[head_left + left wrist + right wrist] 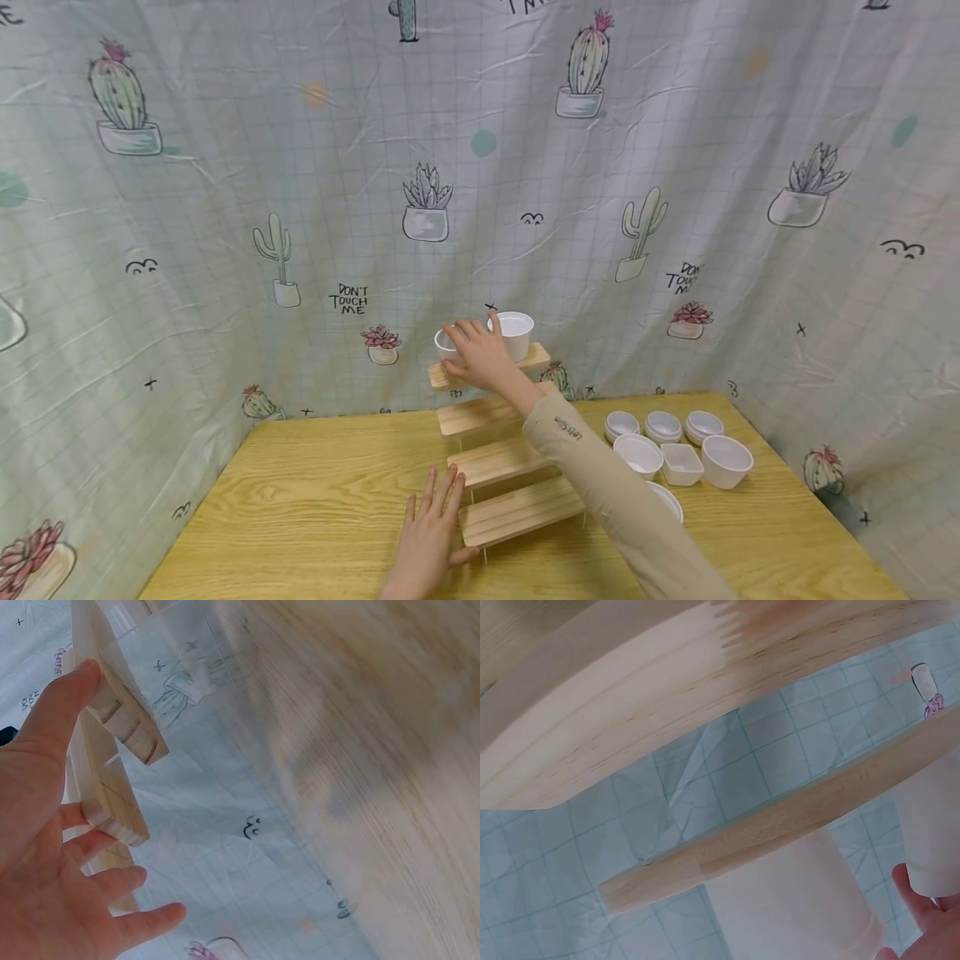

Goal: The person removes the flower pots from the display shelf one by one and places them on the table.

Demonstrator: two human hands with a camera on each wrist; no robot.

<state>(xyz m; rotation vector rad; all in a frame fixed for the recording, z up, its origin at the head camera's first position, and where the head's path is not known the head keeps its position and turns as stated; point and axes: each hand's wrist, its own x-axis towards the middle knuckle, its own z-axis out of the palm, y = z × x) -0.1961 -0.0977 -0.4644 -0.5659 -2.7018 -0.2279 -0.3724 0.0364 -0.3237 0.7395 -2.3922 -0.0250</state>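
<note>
A cactus-print cloth (pixel 225 208) hangs behind and to both sides of a wooden counter (pixel 300 500). At the middle of the counter stands a four-step wooden riser (pixel 498 458), its slatted shelves climbing toward the far cloth on thin clear legs.

On the top shelf (pixel 536 357) sit two small white cups. The right cup (pixel 516 333) stands clear of the fingers. The left cup (pixel 446 343) is partly hidden behind the right hand (pixel 480 357), which reaches up from a long beige sleeve (pixel 622 500). Its fingers are spread and lightly bent about the left cup; whether they truly grip it cannot be told, since the right wrist view shows only fingertips beside the cup bases, from under the shelf.

The left hand (pixel 431 533) lies flat on the counter with fingers straight and spread, thumb against the near left end of the lowest shelf (pixel 521 510). It holds nothing.

On the right of the counter sits a cluster of white dishes (pixel 678 446): round bowls and one square one.

The cups look like smooth plastic or ceramic, so probably light, rigid and a little slippery. A grip around the side wall, thumb opposite fingers, seems safest. The riser looks light and tippable, so the shelf edge should not be knocked.
</note>
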